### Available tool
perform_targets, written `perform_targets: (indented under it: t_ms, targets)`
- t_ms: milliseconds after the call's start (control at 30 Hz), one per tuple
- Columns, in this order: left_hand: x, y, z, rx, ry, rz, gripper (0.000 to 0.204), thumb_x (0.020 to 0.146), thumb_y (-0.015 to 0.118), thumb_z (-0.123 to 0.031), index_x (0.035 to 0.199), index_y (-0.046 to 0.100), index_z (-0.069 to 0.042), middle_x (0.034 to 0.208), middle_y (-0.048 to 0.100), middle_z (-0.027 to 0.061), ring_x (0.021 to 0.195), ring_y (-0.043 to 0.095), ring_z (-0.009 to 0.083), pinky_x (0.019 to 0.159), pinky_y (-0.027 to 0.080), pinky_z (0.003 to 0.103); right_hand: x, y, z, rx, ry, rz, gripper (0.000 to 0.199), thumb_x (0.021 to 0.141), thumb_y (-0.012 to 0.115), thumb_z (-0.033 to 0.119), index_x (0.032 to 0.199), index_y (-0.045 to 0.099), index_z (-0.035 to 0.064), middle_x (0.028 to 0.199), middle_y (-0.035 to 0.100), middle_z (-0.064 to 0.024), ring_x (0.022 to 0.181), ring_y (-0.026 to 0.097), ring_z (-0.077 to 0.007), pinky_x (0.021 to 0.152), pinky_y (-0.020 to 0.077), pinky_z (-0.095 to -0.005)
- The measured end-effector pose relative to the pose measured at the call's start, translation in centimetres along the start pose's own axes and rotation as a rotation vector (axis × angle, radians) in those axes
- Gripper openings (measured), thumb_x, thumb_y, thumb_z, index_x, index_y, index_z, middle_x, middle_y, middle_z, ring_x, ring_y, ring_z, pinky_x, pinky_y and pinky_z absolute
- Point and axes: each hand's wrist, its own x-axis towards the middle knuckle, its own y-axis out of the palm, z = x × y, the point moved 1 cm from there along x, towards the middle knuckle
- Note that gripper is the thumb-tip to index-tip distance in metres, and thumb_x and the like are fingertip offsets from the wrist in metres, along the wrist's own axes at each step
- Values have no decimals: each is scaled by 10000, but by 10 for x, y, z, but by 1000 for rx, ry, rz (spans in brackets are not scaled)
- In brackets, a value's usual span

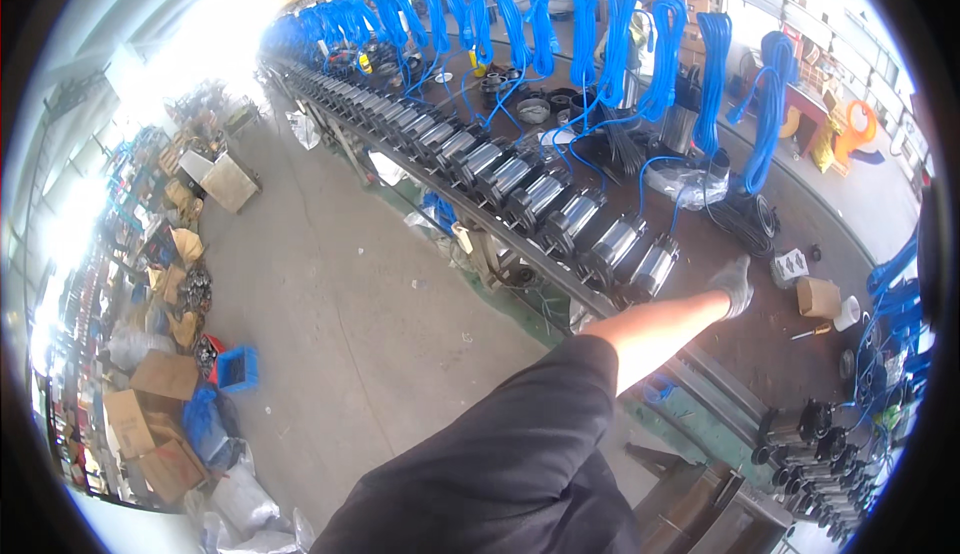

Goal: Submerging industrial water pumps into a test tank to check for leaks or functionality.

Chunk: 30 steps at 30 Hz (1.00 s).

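My left hand [735, 288], in a grey glove, is over the dark bench top, with fingers partly in view and stretched out. I see nothing held in it. Close by on its left is the nearest shiny metal cylinder with black ends [655, 266], the end of a long row along the bench edge. Beyond the hand lie a coil of black cable [750, 226], a small white printed box [789, 267] and a small brown cardboard box [818, 298]. My right hand is out of view.
Blue cable bundles [712, 84] hang in a row above the bench [790, 354]. A screwdriver [811, 332] and a white cup [848, 313] lie to the right. More cylinders [815, 454] stand lower right. Cardboard boxes [150, 424] and a blue crate [237, 369] are on the floor at left.
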Motion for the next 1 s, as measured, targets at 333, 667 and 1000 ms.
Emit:
perform_targets:
  t_ms: [333,667,1000]
  targets:
    - [-132,87,33,-201,204,700,259,996,595,-199,1194,711,-77,1114,745,134,999,724,233,882,592,370,-86,-99,-84,217,-98,-254,153,1039,578,136,1118,606,8,816,626,-78,657,649,-192,559,533,-311]
    - [-102,210,-35,-209,90,946,236,1058,614,-160,1275,646,-74,1028,723,42,841,667,117,744,580,283,-134,-102,-151,616,38,-592,249,1064,551,186,1262,601,42,968,704,-145,792,749,-254,602,595,-353]
    - [17,348,-180,-383,471,680,437,1011,693,-438,1192,671,-41,1091,733,41,894,608,110,827,507,301,-150,-51,-165,751,263,-902,262,1059,536,171,1271,589,27,950,701,-163,752,736,-262,570,582,-363]
